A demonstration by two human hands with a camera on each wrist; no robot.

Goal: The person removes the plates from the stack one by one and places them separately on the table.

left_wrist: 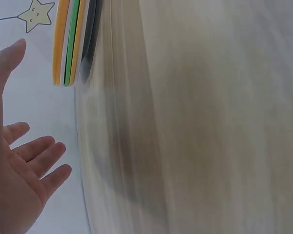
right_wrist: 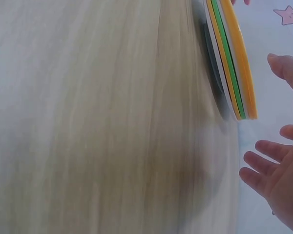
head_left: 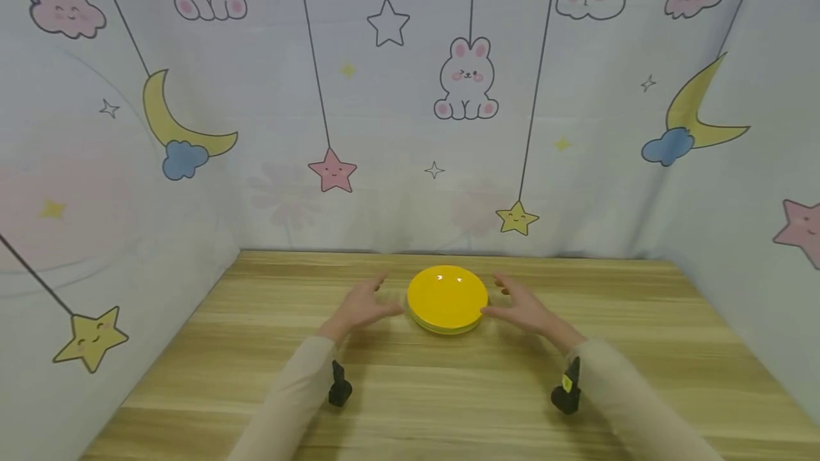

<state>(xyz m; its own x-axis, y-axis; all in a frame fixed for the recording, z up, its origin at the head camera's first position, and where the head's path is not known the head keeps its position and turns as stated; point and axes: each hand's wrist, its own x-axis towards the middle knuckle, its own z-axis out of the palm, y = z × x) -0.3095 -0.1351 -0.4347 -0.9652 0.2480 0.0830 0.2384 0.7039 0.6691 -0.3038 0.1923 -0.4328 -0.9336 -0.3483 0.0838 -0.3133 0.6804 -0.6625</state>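
Note:
A stack of round plates [head_left: 448, 296] with a glossy yellow one on top sits on the table. From the side, the left wrist view shows its layered rims [left_wrist: 71, 46] in orange-yellow, white and green; the same bands [right_wrist: 232, 58] appear in the right wrist view. To the left of the stack is my left hand [head_left: 363, 306], fingers spread and thumb toward the rim, holding nothing. My right hand [head_left: 524, 309] mirrors it on the right side, fingers loosely extended. Its thumb tip overlaps the plate edge in the head view; whether it touches cannot be told.
The wood-grain table [head_left: 442, 404] reaches back to a white cloth wall [head_left: 397, 212] printed with stars, moons and bunnies. Cloth also hangs along both sides. A small black device [head_left: 339, 384] is on the left wrist, and another device [head_left: 566, 393] on the right.

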